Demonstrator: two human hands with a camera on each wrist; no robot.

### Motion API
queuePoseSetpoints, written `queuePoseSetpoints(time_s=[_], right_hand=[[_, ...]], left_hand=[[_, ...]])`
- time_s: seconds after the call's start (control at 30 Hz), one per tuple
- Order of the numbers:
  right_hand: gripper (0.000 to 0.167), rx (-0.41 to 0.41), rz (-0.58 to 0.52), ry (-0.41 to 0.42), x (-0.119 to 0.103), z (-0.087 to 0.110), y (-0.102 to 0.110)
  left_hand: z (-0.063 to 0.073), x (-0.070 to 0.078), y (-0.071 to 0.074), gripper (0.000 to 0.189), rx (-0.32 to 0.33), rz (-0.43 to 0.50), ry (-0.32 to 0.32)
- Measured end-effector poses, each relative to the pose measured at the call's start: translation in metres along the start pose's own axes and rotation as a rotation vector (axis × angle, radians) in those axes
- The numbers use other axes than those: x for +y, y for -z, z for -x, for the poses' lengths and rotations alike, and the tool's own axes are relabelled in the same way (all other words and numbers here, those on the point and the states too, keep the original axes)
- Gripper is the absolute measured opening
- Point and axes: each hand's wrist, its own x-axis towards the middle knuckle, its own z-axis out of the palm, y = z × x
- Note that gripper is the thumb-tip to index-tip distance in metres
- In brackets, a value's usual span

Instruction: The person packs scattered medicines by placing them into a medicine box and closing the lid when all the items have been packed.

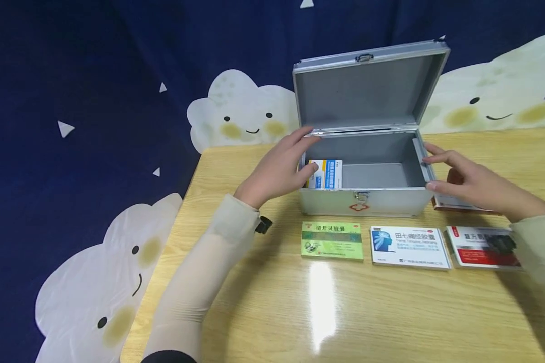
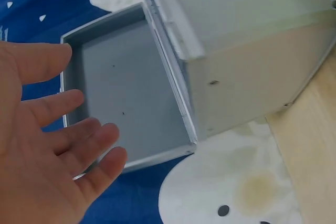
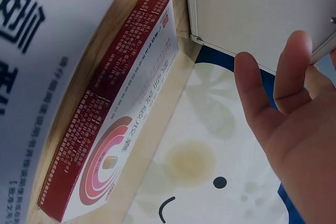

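hands point(image 1: 279, 169) point(image 1: 477, 181) flank metal case point(image 1: 322, 202) | lid point(image 1: 363, 96) up | blue-white box point(image 1: 330, 175) inside

A silver case point(image 1: 395, 201) stands upright on the wooden surface point(image 1: 381, 312) at two o'clock in the head view, its grey-lined lid point(image 1: 365, 96) raised along the twelve o'clock side. A latch point(image 1: 361, 196) and a red cross outline point(image 1: 359, 207) mark its six o'clock face. Inside, at the nine o'clock end, sits a white, blue and yellow medicine box point(image 1: 331, 175).
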Motion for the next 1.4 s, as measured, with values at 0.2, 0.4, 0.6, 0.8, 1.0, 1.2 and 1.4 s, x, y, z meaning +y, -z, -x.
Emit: queuePoseSetpoints(time_s=[0.2,0.4,0.6,0.8,1.0,1.2,1.4], right_hand=[[0.06,-0.005,-0.005,0.004,-0.001,-0.002,-0.002],[0.058,0.003,-0.023,0.019,0.0,0.001,-0.002],[0.065,-0.005,-0.02,0.025,-0.005,0.002,-0.004],[0.077,0.032,0.001,0.0,-0.003,0.006,-0.001],[0.063,0.237,0.013,0.081,-0.001,0.014,-0.001],[0.055,0.356,0.039,0.171,-0.004,0.021,-0.002],[0.059,0.36,0.035,0.223,-0.008,0.021,0.0]], left_hand=[[0.018,-0.014,-0.01,0.062,0.096,0.077,0.04],[0.028,-0.024,-0.024,0.074,0.101,0.127,0.085],[0.037,-0.03,-0.037,0.076,0.077,0.179,0.12],[0.04,-0.032,-0.041,0.081,0.091,0.21,0.131],[0.042,-0.035,-0.043,0.087,0.116,0.209,0.137],[0.039,-0.035,-0.047,0.085,0.092,0.229,0.135],[0.034,-0.038,-0.057,0.083,0.079,0.259,0.117]])
